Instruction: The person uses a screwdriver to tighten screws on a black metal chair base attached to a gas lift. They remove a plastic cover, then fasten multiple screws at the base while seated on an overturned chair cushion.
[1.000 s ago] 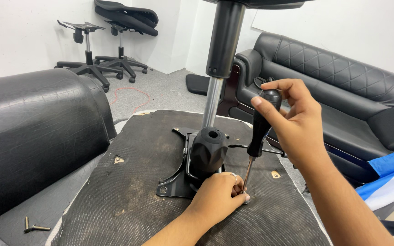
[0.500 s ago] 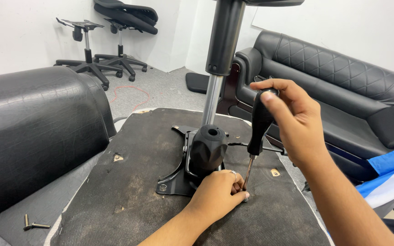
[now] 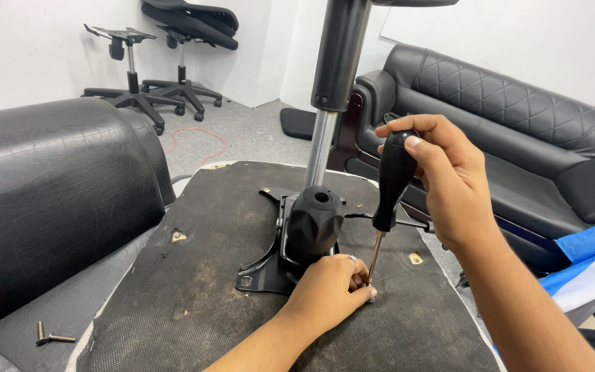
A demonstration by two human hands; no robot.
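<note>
While near the seat's right edge, right hand fingers around screwdriver, left hand fingers pinching its tip.

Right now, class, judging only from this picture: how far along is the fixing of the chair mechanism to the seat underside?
Done: the black mechanism plate sits flat on the upturned seat base.

In hand: the right hand holds an upright screwdriver, tip down by the plate's near corner, where the left hand steadies it.

Left: two loose bolts lie beside the seat, and the plate's front-left hole looks empty.
</note>
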